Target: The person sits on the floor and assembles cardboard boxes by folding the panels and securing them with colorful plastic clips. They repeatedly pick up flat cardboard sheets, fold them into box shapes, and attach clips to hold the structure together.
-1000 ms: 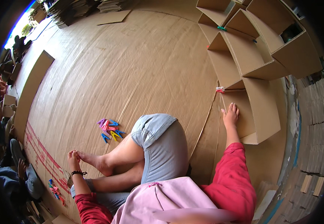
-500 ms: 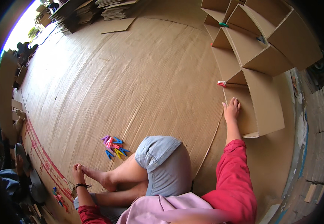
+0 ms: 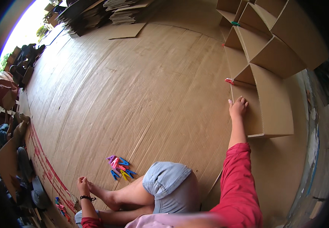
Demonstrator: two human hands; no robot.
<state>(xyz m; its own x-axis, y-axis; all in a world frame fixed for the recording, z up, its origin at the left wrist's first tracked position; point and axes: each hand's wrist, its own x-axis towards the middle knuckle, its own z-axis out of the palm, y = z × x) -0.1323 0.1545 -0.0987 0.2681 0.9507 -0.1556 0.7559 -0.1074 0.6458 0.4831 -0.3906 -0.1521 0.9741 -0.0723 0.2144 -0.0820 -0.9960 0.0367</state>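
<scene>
On the right stands a brown cardboard structure of joined open compartments [image 3: 277, 108]. My right hand [image 3: 239, 108] reaches into its nearest compartment, fingers curled over the left cardboard panel [image 3: 240, 95] and thumb on the outer side. Just beyond that hand, a red clothespin [image 3: 229, 81] clamps the panel's edge; a green clothespin [image 3: 235, 24] sits farther up. At lower left, my left hand [image 3: 83, 186] rests beside the toes of my bare foot [image 3: 103, 193], its fingers drawn together. Whatever they hold, if anything, is too small to tell. Several loose clothespins [image 3: 116, 163], purple, pink, blue and yellow, lie in front of my legs.
Flat cardboard sheeting [image 3: 145, 98] covers the floor. Stacks of cardboard [image 3: 122, 15] stand at the back, with one loose sheet [image 3: 127, 31] before them. More clothespins [image 3: 61, 208] lie at lower left. Another person [image 3: 3, 131] is at the left rim. A strip of wall or ledge runs along the right.
The view has shifted, so the floor things appear lower. My right hand's fingers are more bent over the panel, a little nearer the red clothespin. My left hand stays by the foot.
</scene>
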